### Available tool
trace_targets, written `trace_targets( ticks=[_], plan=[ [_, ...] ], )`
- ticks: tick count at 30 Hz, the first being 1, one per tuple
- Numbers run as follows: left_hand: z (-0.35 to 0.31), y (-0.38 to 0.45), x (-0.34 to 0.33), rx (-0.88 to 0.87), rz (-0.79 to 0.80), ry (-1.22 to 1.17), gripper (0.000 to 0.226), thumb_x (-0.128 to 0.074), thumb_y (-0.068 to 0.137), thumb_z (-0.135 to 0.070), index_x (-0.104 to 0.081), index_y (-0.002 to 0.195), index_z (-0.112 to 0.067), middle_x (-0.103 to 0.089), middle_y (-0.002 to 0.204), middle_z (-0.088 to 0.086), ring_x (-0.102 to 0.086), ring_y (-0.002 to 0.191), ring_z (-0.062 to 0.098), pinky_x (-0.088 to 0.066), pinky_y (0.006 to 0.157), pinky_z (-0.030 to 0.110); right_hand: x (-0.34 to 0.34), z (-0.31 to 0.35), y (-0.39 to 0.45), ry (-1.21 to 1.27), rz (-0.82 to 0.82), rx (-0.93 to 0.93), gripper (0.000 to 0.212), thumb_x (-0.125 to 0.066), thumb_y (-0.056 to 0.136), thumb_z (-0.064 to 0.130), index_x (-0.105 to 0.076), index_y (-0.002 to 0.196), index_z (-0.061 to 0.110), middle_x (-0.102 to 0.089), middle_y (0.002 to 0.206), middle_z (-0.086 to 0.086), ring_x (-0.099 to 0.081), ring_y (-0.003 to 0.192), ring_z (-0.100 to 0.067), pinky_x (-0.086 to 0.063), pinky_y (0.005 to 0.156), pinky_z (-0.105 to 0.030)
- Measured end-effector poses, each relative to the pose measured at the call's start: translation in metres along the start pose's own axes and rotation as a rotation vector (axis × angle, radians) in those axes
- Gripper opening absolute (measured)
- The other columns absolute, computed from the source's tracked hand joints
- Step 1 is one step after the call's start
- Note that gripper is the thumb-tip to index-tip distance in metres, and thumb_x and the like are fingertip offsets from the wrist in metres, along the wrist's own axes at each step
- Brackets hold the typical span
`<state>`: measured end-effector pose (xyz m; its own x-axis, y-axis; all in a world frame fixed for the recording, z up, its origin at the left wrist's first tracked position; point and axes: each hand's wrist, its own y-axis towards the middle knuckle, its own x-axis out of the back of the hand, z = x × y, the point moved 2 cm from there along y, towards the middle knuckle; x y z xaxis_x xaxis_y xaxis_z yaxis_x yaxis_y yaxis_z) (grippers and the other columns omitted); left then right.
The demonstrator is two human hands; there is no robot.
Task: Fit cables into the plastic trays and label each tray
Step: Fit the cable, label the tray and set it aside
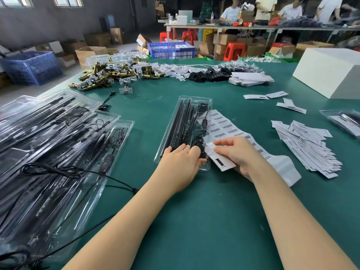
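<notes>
Stack of filled clear trays [58,145] is lying along the desk's left edge, loose black cable [78,172] trailing over it toward the middle. Brass latch parts [109,75] are piled at the far left corner. Mid-desk — one plastic tray [183,131], black rods and cables seated inside, is lying lengthwise. Left hand [181,162] is pressing down on its near end, fingers spread flat. Right hand [236,152], just beside it, is pinching a white label [222,162] at the tray's near right corner, over a barcode sticker sheet [224,125]. Paper tags [307,145] are heaped toward the right edge — white box [331,71] at the far right corner.
</notes>
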<state>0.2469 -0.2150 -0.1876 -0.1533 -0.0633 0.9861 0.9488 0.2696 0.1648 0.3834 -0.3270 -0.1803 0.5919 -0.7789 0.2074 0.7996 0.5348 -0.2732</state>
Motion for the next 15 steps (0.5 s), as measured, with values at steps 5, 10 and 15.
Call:
trace_targets(
  ticks=[5,10,15],
  plan=[
    [0.000,0.000,0.000,0.005,0.011,-0.019,0.027,-0.018,0.103,-0.043,-0.032,0.096,-0.021,-0.056,0.108,-0.001,-0.046,0.109,0.021,-0.035,0.090,0.039,0.022,0.009,-0.004,-0.052,0.137,-0.055,0.016,-0.067,0.086,-0.002,-0.070,0.093,0.012,-0.071,0.067,-0.005,-0.064,0.050,-0.009,-0.052,0.046,-0.020],
    [0.000,0.000,0.000,-0.003,0.002,-0.019,0.032,-0.020,0.103,-0.042,-0.040,0.102,-0.017,-0.057,0.109,-0.001,-0.047,0.109,0.021,-0.034,0.087,0.039,0.012,0.004,-0.006,0.053,0.207,-0.076,0.018,-0.065,0.087,-0.003,-0.069,0.101,0.008,-0.071,0.070,-0.007,-0.066,0.053,-0.010,-0.054,0.049,-0.021],
    [0.000,0.000,-0.001,0.003,0.005,0.004,0.032,-0.018,0.102,-0.043,-0.038,0.102,-0.019,-0.057,0.110,-0.002,-0.046,0.111,0.020,-0.034,0.087,0.038,-0.007,-0.004,0.002,0.137,0.022,0.009,0.015,-0.069,0.086,0.002,-0.069,0.092,0.015,-0.071,0.083,-0.007,-0.067,0.061,-0.012,-0.058,0.055,-0.028]
  ],
)
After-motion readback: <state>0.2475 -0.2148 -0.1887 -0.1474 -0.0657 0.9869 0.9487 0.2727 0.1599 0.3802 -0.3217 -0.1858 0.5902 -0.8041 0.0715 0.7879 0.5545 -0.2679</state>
